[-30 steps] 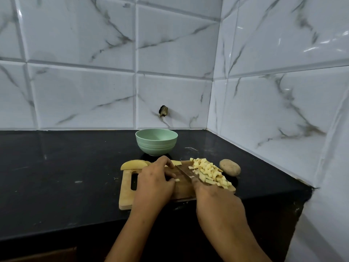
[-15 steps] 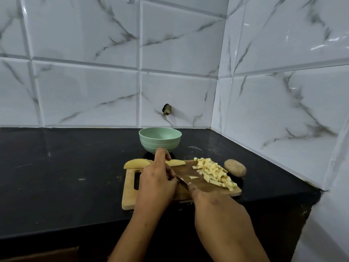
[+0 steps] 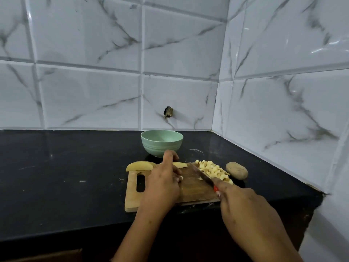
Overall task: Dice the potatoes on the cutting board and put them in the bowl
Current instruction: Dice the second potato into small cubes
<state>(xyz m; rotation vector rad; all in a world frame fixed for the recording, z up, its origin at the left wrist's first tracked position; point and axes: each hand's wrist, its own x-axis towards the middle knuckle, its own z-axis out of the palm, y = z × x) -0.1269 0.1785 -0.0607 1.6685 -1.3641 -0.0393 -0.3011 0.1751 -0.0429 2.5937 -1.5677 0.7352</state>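
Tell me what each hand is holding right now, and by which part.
The right hand holds the knife by its red handle, blade over the cutting board. The left hand pins a small potato piece under its fingers.

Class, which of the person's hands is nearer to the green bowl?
Left. The left hand has a fingertip reaching up just in front of the green bowl; the right hand, gripping the knife, sits nearer the camera and off to the right.

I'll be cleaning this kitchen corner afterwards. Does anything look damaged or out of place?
Yes. The wall tile behind the green bowl has a dark, broken hole. Also, a potato slice overhangs the cutting board's far edge onto the black counter.
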